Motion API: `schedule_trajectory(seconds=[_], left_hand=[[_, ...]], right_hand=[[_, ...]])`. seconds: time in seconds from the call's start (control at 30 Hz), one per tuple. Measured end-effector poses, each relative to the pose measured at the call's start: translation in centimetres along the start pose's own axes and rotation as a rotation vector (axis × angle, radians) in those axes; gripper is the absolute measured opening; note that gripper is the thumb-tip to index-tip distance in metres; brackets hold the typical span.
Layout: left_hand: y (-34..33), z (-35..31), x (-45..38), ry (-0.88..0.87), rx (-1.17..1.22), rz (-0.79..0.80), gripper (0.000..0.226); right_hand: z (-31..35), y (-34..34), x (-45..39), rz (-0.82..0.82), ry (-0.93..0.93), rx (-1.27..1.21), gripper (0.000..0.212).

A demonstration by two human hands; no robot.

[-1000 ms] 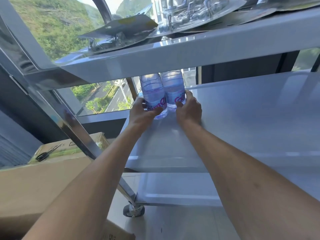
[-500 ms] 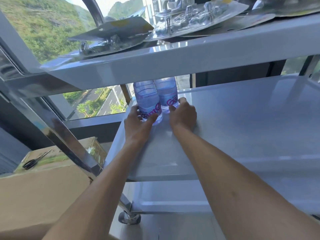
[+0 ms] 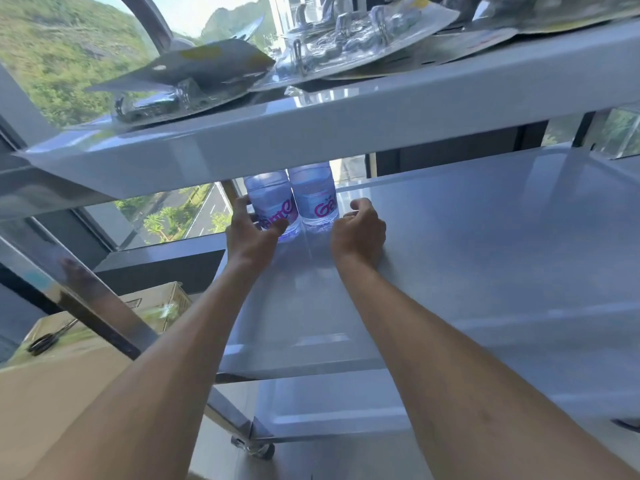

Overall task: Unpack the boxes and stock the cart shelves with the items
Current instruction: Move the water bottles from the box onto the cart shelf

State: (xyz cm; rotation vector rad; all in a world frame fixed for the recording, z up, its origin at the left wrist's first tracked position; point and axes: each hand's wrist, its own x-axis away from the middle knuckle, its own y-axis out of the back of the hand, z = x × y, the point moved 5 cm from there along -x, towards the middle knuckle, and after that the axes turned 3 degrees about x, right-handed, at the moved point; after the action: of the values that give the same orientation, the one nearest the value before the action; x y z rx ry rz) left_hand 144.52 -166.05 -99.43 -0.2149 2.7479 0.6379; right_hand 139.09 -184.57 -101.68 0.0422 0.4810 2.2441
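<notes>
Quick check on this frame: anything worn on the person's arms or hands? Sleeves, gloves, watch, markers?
Nothing worn that shows. The left hand and right hand are bare: no gloves, and no rings that I can make out. Both forearms are bare from wrist to frame edge: no sleeves, watch, bands or markers in view.

Bright daylight enters through the window [image 3: 52, 64] behind the cart. Glare streaks the steel middle shelf [image 3: 485, 237] and upper shelf edge [image 3: 346, 126]. Blister packs [image 3: 346, 39] on top show as dark, backlit shapes. Wide-angle bending at the frame edges; the near forearms are softly blurred.
</notes>
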Motion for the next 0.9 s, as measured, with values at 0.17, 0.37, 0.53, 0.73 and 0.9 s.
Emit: schedule_trajectory(seconds=[0.17, 0.37, 0.53, 0.73, 0.9], left_hand=[[0.4, 0.4, 0.5, 0.036, 0.007, 0.025, 0.06], [3.0, -0.7, 5.2, 0.029, -0.188, -0.046, 0.069], [5.8, -3.4, 12.2, -0.074, -0.342, 0.107, 0.058], [11.8, -6.4, 19.1, -0.262, -0.549, 0.14, 0.024], [20.5, -3.1, 23.1, -0.118, -0.622, 0.053, 0.022]], right_hand=[[-0.1, -0.4, 0.1, 0.042, 0.02, 0.021, 0.047], [1.0, 0.2, 0.8, 0.054, 0.077, 0.085, 0.044], [3.9, 1.4, 2.8, 0.055, 0.285, 0.268, 0.037], [4.8, 1.2, 8.0, 0.153, 0.41, 0.31, 0.029], [4.6, 1.2, 16.0, 0.227, 0.205, 0.152, 0.029]])
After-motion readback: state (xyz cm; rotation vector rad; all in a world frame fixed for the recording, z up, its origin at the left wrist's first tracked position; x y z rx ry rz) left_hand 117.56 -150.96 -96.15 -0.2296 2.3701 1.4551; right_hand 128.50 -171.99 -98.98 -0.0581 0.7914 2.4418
